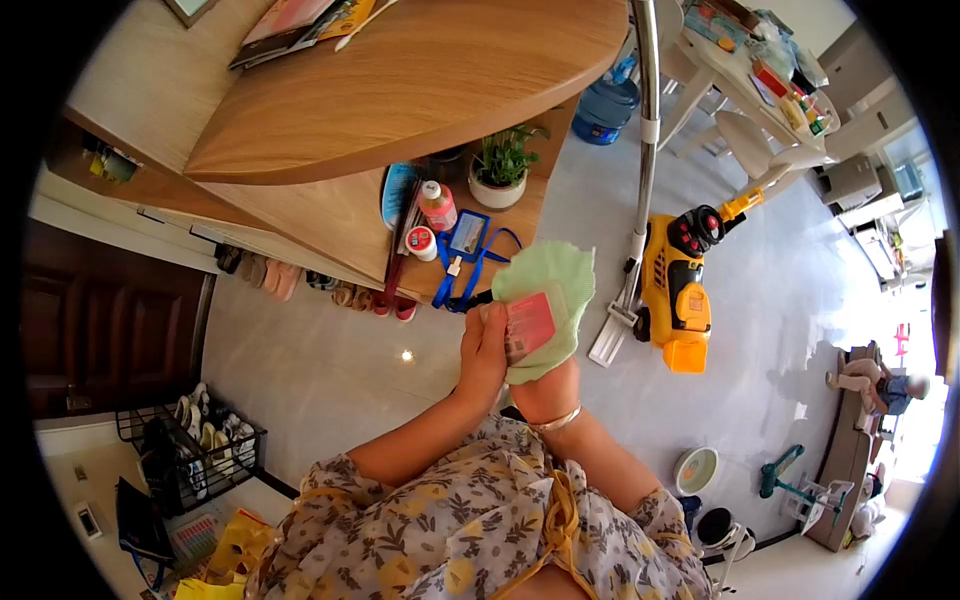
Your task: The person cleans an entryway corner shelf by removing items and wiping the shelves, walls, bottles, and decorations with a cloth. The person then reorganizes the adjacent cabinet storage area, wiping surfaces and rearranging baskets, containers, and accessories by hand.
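In front of my body, my left hand (482, 355) is closed at the edge of a flat pink card (530, 326) with small print on it. A light green cloth (568, 290) spreads behind the card. My right hand (548, 393), with a bracelet at the wrist, is under the cloth and holds it from below; its fingers are mostly hidden. Just beyond, on the wooden shelf, lie a badge with a blue lanyard (467, 235), a white jar with a red lid (421, 243) and a pink bottle (437, 206).
A potted plant (498, 172) stands on the shelf, under a curved wooden counter (400, 100). To the right are a vacuum tube (648, 130), a yellow toy excavator (680, 290) and a water jug (605, 108). A shoe rack (190, 450) is lower left; a person (880, 388) sits far right.
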### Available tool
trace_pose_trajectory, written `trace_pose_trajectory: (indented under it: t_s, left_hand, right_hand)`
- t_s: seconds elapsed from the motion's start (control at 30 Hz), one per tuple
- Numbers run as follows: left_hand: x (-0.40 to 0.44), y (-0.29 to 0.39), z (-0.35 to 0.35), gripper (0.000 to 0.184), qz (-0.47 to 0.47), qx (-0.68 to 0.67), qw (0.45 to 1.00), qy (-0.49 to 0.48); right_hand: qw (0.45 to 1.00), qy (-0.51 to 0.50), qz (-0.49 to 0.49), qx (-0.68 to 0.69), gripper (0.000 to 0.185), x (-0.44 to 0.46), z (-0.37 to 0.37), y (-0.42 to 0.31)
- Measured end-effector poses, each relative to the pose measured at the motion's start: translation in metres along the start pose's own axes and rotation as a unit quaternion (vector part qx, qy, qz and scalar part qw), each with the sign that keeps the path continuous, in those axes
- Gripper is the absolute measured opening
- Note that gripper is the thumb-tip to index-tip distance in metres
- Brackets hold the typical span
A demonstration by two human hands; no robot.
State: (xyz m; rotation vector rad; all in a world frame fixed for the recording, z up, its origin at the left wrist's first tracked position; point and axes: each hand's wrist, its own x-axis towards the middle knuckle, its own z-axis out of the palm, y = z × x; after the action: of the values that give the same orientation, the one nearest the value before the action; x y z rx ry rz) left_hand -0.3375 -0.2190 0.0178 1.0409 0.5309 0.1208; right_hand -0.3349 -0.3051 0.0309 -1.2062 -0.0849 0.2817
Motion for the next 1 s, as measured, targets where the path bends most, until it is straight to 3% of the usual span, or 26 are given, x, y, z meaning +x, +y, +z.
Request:
trace_pose_trajectory:
  t_s: [0.03,0.1,0.13,0.2,0.23,0.3,0.37,0.53,0.63,0.7,0.77,0.83,1.0]
  left_hand:
    - [0.006,-0.002,-0.002,0.040,0.003,0.001,1.000,0.003]
    - [0.024,-0.010,-0.007,0.038,0.031,0.043,0.998,0.031]
    - [0.035,-0.010,-0.009,0.038,0.033,0.044,0.998,0.030]
    - [0.060,-0.009,-0.017,0.035,-0.008,-0.024,0.999,0.048]
    - [0.075,-0.011,-0.025,0.035,-0.007,-0.025,0.999,0.045]
    - [0.114,-0.023,-0.048,0.031,-0.131,0.029,0.983,0.122]
    - [0.156,-0.062,-0.080,0.030,-0.107,0.038,0.984,0.134]
    - [0.212,-0.100,-0.102,0.027,-0.067,0.025,0.985,0.157]
    - [0.220,-0.103,-0.107,0.029,-0.107,0.046,0.979,0.169]
    - [0.225,-0.108,-0.116,0.033,-0.161,0.005,0.977,0.139]
    - [0.233,-0.117,-0.124,0.034,-0.152,-0.045,0.976,0.153]
    - [0.233,-0.110,-0.130,0.035,-0.144,-0.089,0.972,0.163]
    - [0.171,-0.028,-0.108,0.032,-0.068,0.013,0.994,0.086]
  right_hand:
    - [0.997,-0.007,-0.028,-0.077,0.037,-0.003,-0.001,0.003]
    - [0.969,0.033,0.171,0.177,0.033,-0.003,-0.009,0.015]
    - [0.969,0.032,0.169,0.178,0.033,-0.003,-0.011,0.014]
    - [0.949,0.010,0.283,0.142,0.032,-0.004,-0.014,0.008]
    - [0.950,0.010,0.280,0.141,0.032,-0.006,-0.014,0.004]
    - [0.942,0.045,0.279,0.184,0.029,-0.010,-0.016,-0.001]
    - [0.938,0.032,0.265,0.223,0.031,-0.011,-0.029,-0.002]
    - [0.948,0.153,0.195,0.202,0.035,-0.014,-0.056,-0.008]
    - [0.939,0.167,0.204,0.220,0.034,-0.022,-0.077,-0.002]
    - [0.937,0.185,0.206,0.213,0.034,-0.027,-0.083,-0.006]
    - [0.941,0.175,0.194,0.218,0.035,-0.030,-0.088,-0.007]
    - [0.938,0.159,0.194,0.239,0.038,-0.032,-0.101,-0.001]
    - [0.936,0.137,0.183,0.268,0.039,-0.030,-0.116,-0.017]
